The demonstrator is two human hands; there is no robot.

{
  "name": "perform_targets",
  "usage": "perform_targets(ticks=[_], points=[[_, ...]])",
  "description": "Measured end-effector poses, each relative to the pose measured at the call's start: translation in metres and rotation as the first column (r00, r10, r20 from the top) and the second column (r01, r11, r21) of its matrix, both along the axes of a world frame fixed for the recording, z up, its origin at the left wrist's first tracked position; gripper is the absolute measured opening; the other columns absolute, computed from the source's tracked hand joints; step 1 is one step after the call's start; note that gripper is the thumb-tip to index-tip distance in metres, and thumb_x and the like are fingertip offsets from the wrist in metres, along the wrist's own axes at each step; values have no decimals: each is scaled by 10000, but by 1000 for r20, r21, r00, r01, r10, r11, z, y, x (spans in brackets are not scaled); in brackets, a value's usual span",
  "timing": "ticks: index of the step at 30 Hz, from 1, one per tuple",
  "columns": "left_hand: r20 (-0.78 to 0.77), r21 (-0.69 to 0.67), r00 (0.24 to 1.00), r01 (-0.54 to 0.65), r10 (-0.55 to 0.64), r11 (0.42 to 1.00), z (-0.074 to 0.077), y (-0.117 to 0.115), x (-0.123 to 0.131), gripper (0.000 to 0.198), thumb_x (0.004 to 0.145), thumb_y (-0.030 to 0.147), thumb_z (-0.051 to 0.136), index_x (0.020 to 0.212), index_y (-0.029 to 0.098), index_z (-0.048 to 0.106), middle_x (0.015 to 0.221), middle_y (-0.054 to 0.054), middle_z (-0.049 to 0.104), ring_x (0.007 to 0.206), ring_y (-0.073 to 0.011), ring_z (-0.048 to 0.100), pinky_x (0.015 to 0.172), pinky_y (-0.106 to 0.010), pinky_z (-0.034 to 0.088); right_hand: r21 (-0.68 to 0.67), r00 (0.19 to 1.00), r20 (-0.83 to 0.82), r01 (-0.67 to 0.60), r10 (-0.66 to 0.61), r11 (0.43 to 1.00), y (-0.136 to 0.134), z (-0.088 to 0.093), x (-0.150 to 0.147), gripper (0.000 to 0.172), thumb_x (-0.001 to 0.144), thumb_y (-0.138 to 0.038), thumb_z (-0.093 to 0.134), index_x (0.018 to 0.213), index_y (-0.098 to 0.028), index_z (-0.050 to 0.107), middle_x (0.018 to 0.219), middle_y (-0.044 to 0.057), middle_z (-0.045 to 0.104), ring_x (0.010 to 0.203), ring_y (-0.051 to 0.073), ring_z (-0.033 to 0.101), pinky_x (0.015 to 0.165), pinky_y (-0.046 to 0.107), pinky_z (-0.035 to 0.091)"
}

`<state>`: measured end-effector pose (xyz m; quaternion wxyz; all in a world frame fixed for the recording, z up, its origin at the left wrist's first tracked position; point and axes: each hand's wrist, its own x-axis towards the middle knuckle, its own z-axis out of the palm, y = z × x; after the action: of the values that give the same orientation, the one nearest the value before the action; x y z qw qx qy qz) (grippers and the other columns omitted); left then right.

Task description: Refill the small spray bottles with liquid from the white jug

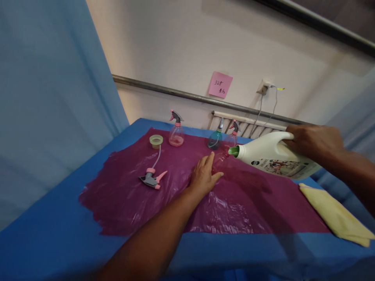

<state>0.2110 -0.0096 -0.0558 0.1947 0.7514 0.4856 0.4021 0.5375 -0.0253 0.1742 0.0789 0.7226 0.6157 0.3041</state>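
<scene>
My right hand (313,142) grips the handle of a white detergent jug (272,156), tipped on its side with its green spout (233,151) pointing left. Just below the spout stands a small clear bottle (222,159) without its top. My left hand (205,176) lies on the magenta plastic sheet (129,203) with fingers stretched out and thumb apart, its fingertips against the clear bottle's left side. I cannot tell whether liquid is flowing.
A loose spray head with tube (152,179) and a pale green cap (156,141) lie left of my hand. Three spray bottles stand at the back: pink (176,136), teal (215,137), pink-triggered (233,134). A yellow cloth (334,214) lies at right on the blue table (43,242).
</scene>
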Motion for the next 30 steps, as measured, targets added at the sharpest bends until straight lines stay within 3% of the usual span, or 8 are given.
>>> perform_targets(ticks=[14,30], points=[[6,21,1000,5,-5,1000,-2,1,0,957,934,364,903,1751,245,420,1625,-177,609,1525,-366,594,1290,-538,485,-28,999,35,23,-22,999,-2,3,-3,468,1035,-634,389,1081,-313,726,1100,115,837,959,354,778,628,382,368],[3,8,1000,1,-1,1000,-2,0,0,945,946,381,892,1752,251,417,1642,-168,599,1543,-363,579,1300,-532,474,-20,999,42,-2,3,1000,-1,4,0,443,1037,-625,418,1061,-310,729,1040,98,829,867,320,745,610,376,355]])
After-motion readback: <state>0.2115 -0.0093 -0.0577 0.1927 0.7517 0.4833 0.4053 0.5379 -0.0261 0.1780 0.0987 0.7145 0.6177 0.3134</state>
